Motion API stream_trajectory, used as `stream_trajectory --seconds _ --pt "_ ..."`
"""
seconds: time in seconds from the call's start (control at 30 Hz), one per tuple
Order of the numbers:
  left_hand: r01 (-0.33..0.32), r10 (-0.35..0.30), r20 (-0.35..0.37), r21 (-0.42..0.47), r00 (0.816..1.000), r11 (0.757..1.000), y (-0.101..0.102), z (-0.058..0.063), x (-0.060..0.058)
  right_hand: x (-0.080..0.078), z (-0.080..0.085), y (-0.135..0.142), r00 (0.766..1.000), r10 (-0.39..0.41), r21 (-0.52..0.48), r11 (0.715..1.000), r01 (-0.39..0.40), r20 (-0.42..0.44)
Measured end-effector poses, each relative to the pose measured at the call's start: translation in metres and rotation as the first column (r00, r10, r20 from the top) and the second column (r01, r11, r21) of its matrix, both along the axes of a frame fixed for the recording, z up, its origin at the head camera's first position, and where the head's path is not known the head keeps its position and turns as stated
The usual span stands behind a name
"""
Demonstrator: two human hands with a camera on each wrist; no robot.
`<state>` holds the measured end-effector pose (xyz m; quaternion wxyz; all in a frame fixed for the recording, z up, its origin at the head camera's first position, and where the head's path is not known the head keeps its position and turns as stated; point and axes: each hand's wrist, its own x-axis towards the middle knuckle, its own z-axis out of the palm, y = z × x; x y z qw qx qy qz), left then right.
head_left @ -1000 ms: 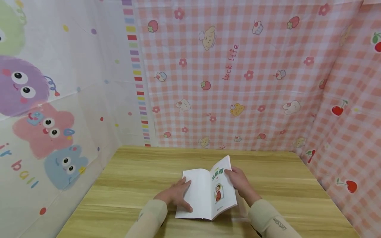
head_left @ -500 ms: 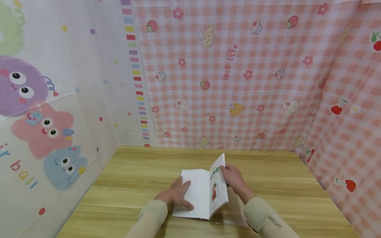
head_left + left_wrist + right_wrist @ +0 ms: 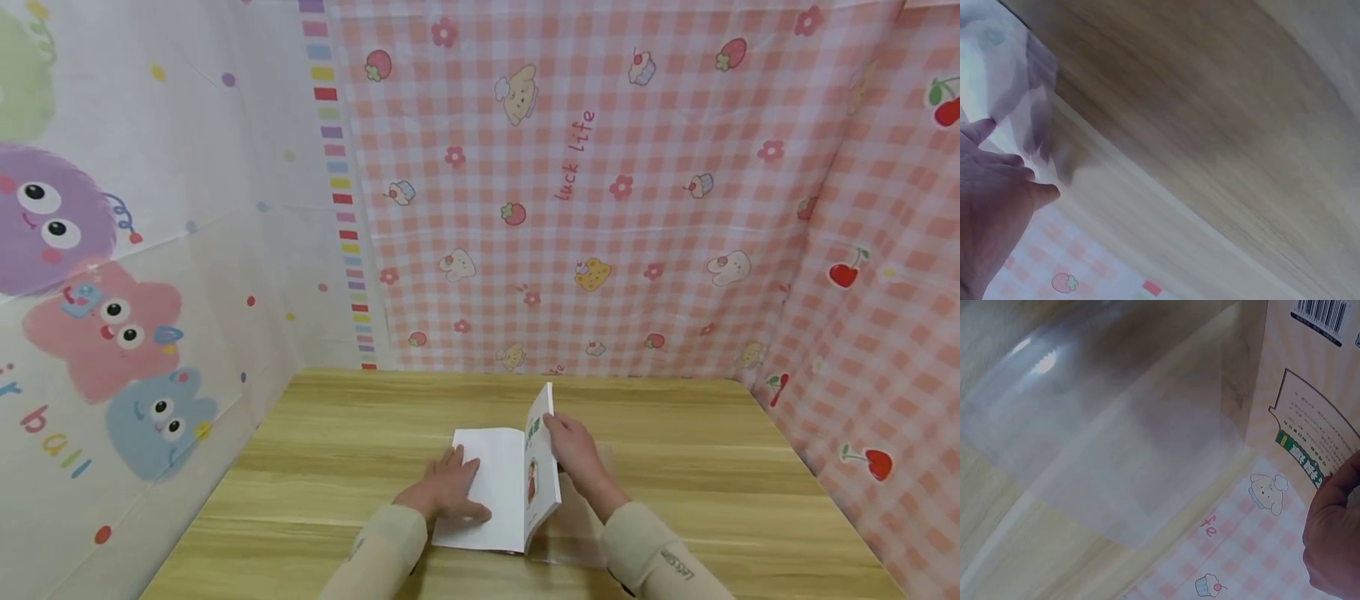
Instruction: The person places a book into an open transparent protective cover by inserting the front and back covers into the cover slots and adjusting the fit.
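Observation:
A book [image 3: 501, 492] lies spread in front of me, its left side a blank white page flat on the table. My left hand [image 3: 448, 487] rests on that page with fingers spread. The thick right part stands nearly upright, showing a title page with green lettering and a small figure. My right hand [image 3: 581, 450] grips this part at its outer edge, thumb on the page side. In the right wrist view the back cover [image 3: 1297, 375] shows a barcode and a text box. A clear plastic sheet [image 3: 1116, 431] spreads beside it, also seen right of the book from above.
The wood-grain table [image 3: 337, 433] runs back to a pink checked cloth [image 3: 480, 225] hung behind it. A white cartoon-print cloth [image 3: 225, 250] hangs on the left, and a checked one with cherries [image 3: 885, 333] on the right.
My right hand has moved left, tilting the right part of the book more upright. More of the plastic sheet shows on the table. The left hand stays on the page.

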<state>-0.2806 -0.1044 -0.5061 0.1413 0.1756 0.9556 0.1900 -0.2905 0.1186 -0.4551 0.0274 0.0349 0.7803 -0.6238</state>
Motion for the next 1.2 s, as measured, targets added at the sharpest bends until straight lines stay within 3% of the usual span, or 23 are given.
stream_trajectory --seconds 0.23,0.6,0.93,1.2 --pt "0.111 -0.109 -0.117 0.012 0.987 0.994 0.012 0.005 -0.001 0.002 -0.001 -0.003 1.000 -0.024 0.019 1.000 0.025 -0.018" --pt "0.153 -0.146 -0.129 0.050 0.981 0.987 0.024 0.005 -0.001 0.003 -0.002 -0.005 0.999 -0.036 -0.019 0.999 0.036 0.007" --pt "0.185 -0.155 -0.177 0.173 0.972 0.967 0.029 0.008 -0.004 0.010 -0.002 -0.011 0.999 -0.013 -0.080 0.997 0.010 -0.036" --pt "0.104 -0.071 -0.119 0.298 0.990 0.949 0.034 0.010 -0.006 0.012 -0.002 -0.013 0.999 -0.030 -0.080 0.996 0.027 -0.026"
